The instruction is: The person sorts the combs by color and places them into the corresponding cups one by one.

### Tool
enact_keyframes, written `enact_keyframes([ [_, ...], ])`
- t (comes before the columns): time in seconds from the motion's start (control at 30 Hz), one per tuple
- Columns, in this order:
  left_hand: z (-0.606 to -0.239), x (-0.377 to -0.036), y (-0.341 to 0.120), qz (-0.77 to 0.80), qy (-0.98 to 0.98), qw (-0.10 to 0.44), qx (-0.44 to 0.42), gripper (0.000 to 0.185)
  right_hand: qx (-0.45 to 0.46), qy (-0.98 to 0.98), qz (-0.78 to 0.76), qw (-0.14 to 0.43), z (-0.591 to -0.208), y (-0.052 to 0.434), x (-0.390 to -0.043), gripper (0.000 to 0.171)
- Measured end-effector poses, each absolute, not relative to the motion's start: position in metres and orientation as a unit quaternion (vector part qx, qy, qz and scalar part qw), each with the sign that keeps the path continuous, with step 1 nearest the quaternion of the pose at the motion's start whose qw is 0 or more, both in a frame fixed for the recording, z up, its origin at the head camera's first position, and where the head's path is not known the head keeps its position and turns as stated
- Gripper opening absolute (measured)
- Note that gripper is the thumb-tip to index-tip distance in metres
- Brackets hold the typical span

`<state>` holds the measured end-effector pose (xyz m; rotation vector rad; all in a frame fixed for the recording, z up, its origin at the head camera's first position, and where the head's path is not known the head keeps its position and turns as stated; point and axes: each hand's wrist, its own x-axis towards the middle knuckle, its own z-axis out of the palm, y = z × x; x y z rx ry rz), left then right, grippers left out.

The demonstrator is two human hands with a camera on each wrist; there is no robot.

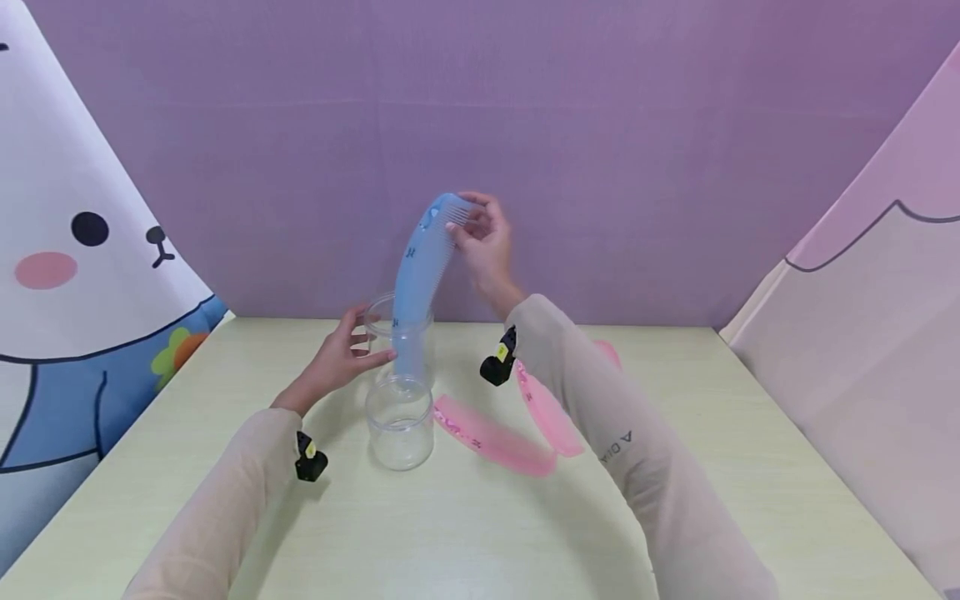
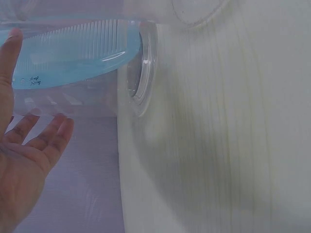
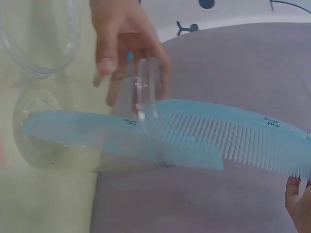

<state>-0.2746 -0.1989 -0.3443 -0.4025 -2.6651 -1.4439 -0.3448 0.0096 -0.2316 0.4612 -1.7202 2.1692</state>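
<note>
Pinching a blue comb (image 1: 431,242), the right hand (image 1: 486,242) has it at the mouth of the far jar (image 1: 383,321), clasped by the left hand (image 1: 337,365); work looks part done (another blue comb (image 3: 73,128) seems inside), with the pink combs (image 1: 495,437) on the table (image 1: 750,467) apparently left

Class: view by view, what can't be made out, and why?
Head: rest of the far pink comb, behind the right sleeve.
Left wrist: the rest of the nearer jar, past the top edge.
Right wrist: most of the right hand and the blue comb's upper end, past the right edge.
</note>
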Motion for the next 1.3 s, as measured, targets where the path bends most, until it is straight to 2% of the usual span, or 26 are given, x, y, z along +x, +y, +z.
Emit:
enact_keyframes([
  [0.27,-0.345,-0.277,-0.199,-0.476,-0.868,0.041,-0.133,0.086,0.183,-0.641,0.726,0.168,-0.252,-0.001,-0.343,0.037],
  [0.63,-0.372,-0.3,-0.212,-0.473,-0.87,0.051,-0.133,0.095,0.203,-0.669,0.701,0.139,-0.283,-0.011,-0.338,0.038],
  [0.9,-0.352,-0.282,-0.203,-0.478,-0.868,0.037,-0.132,0.089,0.207,-0.696,0.678,0.117,-0.283,-0.013,-0.312,0.039],
  [1.0,-0.347,-0.277,-0.2,-0.484,-0.864,0.036,-0.134,0.086,0.214,-0.699,0.673,0.113,-0.293,-0.015,-0.32,0.039],
  [1.3,-0.371,-0.299,-0.211,-0.475,-0.866,0.053,-0.148,0.092,0.231,-0.719,0.641,0.135,-0.313,-0.021,-0.333,0.038],
])
